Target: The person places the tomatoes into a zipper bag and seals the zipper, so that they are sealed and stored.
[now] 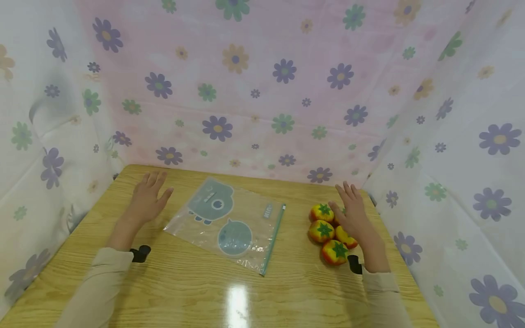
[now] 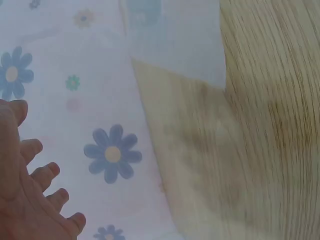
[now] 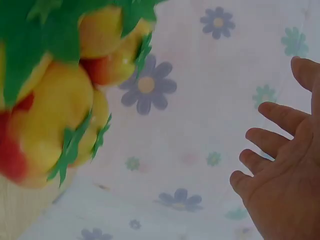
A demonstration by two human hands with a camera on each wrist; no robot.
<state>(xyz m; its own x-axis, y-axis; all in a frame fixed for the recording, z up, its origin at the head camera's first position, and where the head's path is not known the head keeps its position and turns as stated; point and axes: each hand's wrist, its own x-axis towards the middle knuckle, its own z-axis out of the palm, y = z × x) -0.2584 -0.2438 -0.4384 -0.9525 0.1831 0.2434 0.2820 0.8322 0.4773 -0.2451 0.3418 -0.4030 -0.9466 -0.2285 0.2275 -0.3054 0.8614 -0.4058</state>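
Observation:
My left hand [image 1: 145, 202] is at the table's left side, fingers spread and nothing held; the left wrist view also shows this hand [image 2: 30, 195] with its fingers apart. Right of it lies a flat, clear plastic zip bag [image 1: 256, 223] printed with a blue-grey cartoon creature, its teal zip strip [image 1: 274, 239] facing right. My right hand [image 1: 353, 214] extends over or beside a cluster of yellow-and-red fruits [image 1: 321, 231] with green leafy tops, partly hiding some. In the right wrist view the fruits [image 3: 60, 110] stand apart from the straight-fingered hand [image 3: 287, 170].
The wooden table [image 1: 184, 291] has a bright light reflection near its front. Flower-printed cloth [image 1: 254, 118] hangs behind the table and along both sides. A black wrist strap piece [image 1: 141, 253] shows by the left cuff, another [image 1: 355, 264] by the right.

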